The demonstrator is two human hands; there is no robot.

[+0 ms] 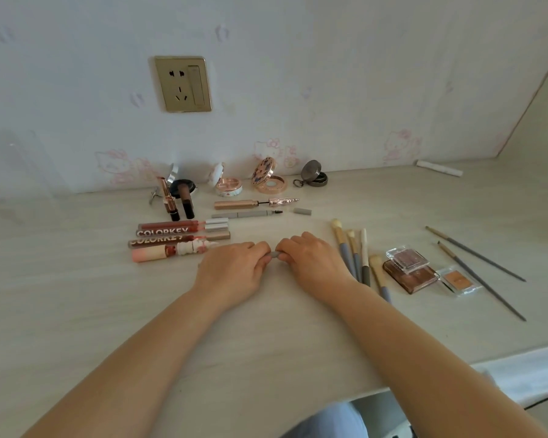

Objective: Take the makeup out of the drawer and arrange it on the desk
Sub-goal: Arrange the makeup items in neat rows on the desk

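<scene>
While both hands meet at the middle of the counter (266,336), the left hand (231,270) and right hand (314,263) each curl their fingers (260,249) round one end of a small grey stick (274,255), probably a capped pencil being pulled apart or closed; which, cannot be told. Makeup lies sorted by kind, presumably for display. Lip glosses (181,237) lie parallel at left, touching one another. Two lipsticks (178,200) stand uncapped behind them. Along the wall four compacts sit with lids raised: a black one (184,184), a white one (228,184) showing pink pans, a gold one (268,180) with a pale disc, and a dark one (314,177) whose contents are unclear. Mascara (253,203) and a brow pencil (246,214) lie opened, a grey cap (302,211) just beside. Blue-handled brushes (355,251) fan at right, near clear eyeshadow cases (412,270) and two thin brushes (475,254). No drawer is in view.
</scene>
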